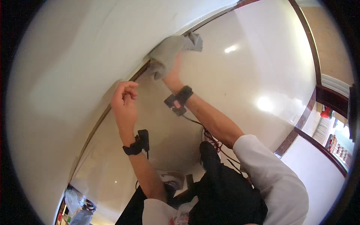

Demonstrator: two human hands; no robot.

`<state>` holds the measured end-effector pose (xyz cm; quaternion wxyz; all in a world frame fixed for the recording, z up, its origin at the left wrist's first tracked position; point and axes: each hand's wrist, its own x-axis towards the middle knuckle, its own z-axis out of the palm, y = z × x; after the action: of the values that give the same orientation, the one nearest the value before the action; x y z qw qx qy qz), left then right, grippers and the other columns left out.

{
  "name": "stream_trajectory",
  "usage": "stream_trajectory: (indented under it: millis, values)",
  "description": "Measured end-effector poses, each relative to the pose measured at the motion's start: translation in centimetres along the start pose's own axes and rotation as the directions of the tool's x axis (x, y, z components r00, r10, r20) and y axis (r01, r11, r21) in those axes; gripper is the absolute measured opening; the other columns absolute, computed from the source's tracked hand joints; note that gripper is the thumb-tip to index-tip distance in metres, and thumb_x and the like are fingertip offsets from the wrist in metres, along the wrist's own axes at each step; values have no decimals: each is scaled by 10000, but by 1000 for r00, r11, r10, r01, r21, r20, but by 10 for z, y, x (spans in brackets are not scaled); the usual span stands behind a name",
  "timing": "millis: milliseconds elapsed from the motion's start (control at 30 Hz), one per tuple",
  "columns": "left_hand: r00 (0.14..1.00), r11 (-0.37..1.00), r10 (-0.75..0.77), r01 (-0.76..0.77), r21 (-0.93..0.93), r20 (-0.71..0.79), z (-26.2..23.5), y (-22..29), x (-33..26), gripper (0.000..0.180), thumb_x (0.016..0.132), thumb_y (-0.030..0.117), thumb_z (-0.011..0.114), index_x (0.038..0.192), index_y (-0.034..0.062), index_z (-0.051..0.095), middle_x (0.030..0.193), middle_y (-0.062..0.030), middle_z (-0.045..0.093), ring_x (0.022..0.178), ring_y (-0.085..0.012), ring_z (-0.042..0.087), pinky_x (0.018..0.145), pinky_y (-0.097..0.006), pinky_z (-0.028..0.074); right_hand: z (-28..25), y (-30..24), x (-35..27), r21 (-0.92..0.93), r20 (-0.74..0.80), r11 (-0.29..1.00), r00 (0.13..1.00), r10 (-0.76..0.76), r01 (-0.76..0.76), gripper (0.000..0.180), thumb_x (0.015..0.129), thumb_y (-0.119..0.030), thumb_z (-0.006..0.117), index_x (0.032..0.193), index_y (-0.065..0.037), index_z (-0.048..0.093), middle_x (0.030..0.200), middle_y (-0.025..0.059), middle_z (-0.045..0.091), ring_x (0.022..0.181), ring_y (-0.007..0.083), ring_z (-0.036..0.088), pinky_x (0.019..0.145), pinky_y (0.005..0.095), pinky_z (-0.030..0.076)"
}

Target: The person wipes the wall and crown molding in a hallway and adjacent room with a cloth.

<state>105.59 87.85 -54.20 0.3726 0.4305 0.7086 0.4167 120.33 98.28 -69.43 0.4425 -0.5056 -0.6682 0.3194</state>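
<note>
A grey cloth (pixel 167 52) lies bunched along the dark strip where the pale wall meets the glossy, light floor. My right hand (pixel 174 73) presses on it, partly blurred, with the fingers hidden behind its folds. To the left, my left hand (pixel 125 98) hovers close to the wall's lower edge. Its fingers are loosely curled together and nothing shows in them. Both wrists carry black straps with small box-like devices (pixel 177 103), and thin cables run back from these.
The pale wall (pixel 75 82) rises on the left. Plastic bags (pixel 77 206) lie at the lower left. Dark cables (pixel 215 144) trail beside my dark-clothed legs (pixel 225 187). On the right, dark trim (pixel 288 144) borders the floor, with an opening to stacked goods (pixel 332 138) beyond.
</note>
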Motion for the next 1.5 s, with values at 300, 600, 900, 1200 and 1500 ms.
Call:
stream_trajectory:
  millis: [300, 600, 900, 1200, 1500]
  values:
    - [985, 993, -12, 33, 117, -173, -49, -39, -22, 345, 855, -155, 385, 969, 15, 663, 807, -31, 587, 743, -119, 541, 683, -267, 465, 51, -72, -85, 23, 31, 984, 984, 178, -178, 732, 867, -243, 751, 1453, 46, 422, 1451, 247, 454, 1296, 422, 457, 1142, 465, 367]
    - [925, 911, -377, 378, -165, 40, -65, -64, -87, 326, 941, -41, 412, 1158, 8, 651, 1063, -110, 696, 971, -230, 689, 927, -394, 568, 55, -66, -124, 396, 508, 903, 859, -66, -165, 581, 989, -258, 635, 1487, -11, 463, 1502, 208, 496, 1374, 383, 457, 1166, 468, 365]
    - [832, 874, -405, 474, -109, 380, -30, -98, -104, 416, 1022, 236, 596, 1387, 37, 621, 1237, -106, 702, 1130, -220, 656, 957, -354, 525, -36, -29, -63, 310, 851, 659, 509, 129, -686, 329, 1049, -138, 567, 1359, -38, 611, 1364, 108, 641, 1212, 217, 606, 1001, 343, 515]
    - [893, 922, -348, 381, -70, 287, 50, -128, -85, 556, 993, 230, 674, 1490, 40, 516, 1431, -130, 615, 1188, -305, 638, 1031, -390, 492, -86, -52, -43, 122, 831, 976, 556, -3, -178, 689, 926, -368, 794, 1475, -82, 492, 1434, 55, 593, 1267, 249, 577, 1113, 393, 472]
    - [975, 931, -214, 183, -315, -65, 45, -182, -94, 514, 995, 152, 673, 1467, 32, 508, 1490, -141, 557, 1361, -309, 532, 1106, -429, 477, -111, -61, -58, 282, 955, -9, 280, 94, -959, 497, 1070, -223, 589, 1518, -61, 449, 1467, 118, 564, 1290, 302, 565, 1132, 440, 502]
